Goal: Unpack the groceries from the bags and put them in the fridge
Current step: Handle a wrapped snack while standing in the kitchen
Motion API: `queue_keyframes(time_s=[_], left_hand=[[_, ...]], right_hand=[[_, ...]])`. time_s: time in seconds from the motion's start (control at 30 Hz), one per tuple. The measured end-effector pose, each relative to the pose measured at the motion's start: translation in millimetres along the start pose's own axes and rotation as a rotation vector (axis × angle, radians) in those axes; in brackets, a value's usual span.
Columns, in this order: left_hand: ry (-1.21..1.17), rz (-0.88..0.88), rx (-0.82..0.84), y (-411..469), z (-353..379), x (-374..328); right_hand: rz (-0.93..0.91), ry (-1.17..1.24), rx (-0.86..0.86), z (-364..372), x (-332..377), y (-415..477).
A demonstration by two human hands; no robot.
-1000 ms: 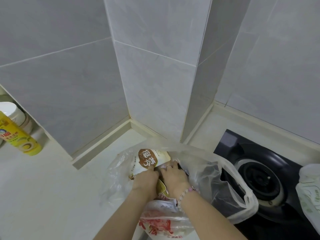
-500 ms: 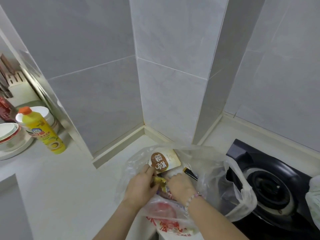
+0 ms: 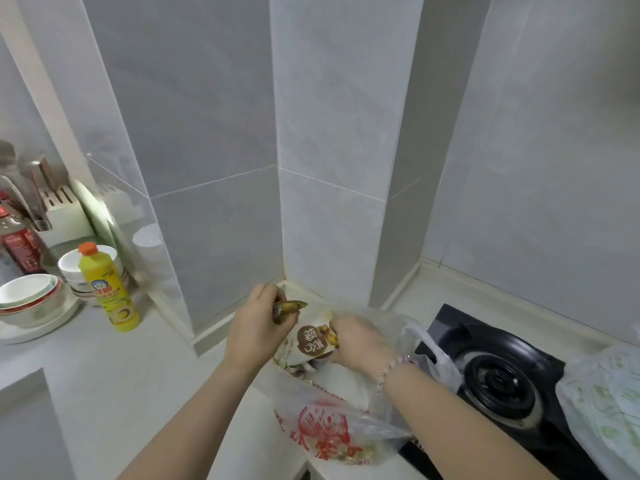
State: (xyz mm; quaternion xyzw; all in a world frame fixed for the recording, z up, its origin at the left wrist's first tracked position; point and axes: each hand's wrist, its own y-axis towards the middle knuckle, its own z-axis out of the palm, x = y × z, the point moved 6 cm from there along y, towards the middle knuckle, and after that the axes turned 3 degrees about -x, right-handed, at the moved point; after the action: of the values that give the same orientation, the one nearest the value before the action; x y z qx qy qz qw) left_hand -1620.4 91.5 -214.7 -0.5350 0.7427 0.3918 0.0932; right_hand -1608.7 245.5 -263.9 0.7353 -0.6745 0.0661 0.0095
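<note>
A clear plastic grocery bag (image 3: 332,424) with red print lies on the white counter beside the stove. A white pouch with a brown round label (image 3: 308,341) is raised out of the bag's mouth. My right hand (image 3: 356,341) grips the pouch's right side, a bead bracelet on its wrist. My left hand (image 3: 256,323) pinches a small yellow-brown packet (image 3: 289,308) just above the pouch's upper left corner. What else the bag holds is hidden.
A black gas stove (image 3: 498,386) sits right of the bag, with a second white-and-green bag (image 3: 609,403) at the far right. On the left stand a yellow dish-soap bottle (image 3: 110,292), stacked bowls (image 3: 29,299), a white jar and a knife block. Tiled walls close the corner.
Both hands have lifted out of the bag. The pouch has come up with the right hand, and the left hand has drawn the small packet up and left. The view has tilted upward.
</note>
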Motion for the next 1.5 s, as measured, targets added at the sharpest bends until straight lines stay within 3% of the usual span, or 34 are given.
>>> queue_keyframes(time_s=[0.23, 0.37, 0.57, 1.0, 1.23, 1.5], left_hand=[[0.231, 0.188, -0.09, 16, -60, -5], [0.353, 0.305, -0.097, 14, -86, 0], [0.446, 0.334, -0.206, -1, -131, 2], [0.795, -0.024, -0.366, -132, -236, 9], [0.934, -0.213, -0.397, -253, -312, -22], [1.237, -0.451, -0.474, -388, -402, -108]], right_hand=[[-0.164, -0.215, -0.301, -98, 45, -3], [-0.266, -0.305, -0.352, -119, 81, -4], [-0.403, -0.338, -0.412, -155, 122, -13], [-0.831, -0.106, -0.388, -119, 235, -67], [-1.179, -0.095, -0.391, -114, 327, -172], [-1.517, -0.047, -0.41, -129, 414, -326]])
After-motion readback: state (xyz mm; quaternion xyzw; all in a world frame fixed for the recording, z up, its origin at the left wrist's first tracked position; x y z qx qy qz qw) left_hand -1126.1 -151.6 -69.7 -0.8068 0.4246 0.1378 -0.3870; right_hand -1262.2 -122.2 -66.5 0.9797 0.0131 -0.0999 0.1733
